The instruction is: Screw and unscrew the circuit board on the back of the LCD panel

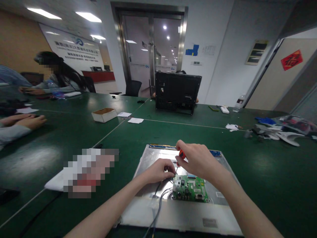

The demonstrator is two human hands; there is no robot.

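My right hand (195, 158) is closed around the orange-red handle of a screwdriver (182, 154). Its thin shaft points down at the upper left corner of a green circuit board (189, 189). Beside that tip, the fingers of my left hand (162, 170) are pinched together; what they hold, if anything, is hidden. The board sits on the silver metal back of a flat display panel (183, 215), which lies on the table. Grey cables (158, 208) run from the board's left side toward me, passing under my left wrist.
A black monitor housing (177, 92) stands upright across the green table (114, 138), with a person behind it. To the left are an open box (104, 115), a partly blurred white packet (55, 180) and other people's hands. Loose parts (269, 131) and a bottle (239, 103) are at right.
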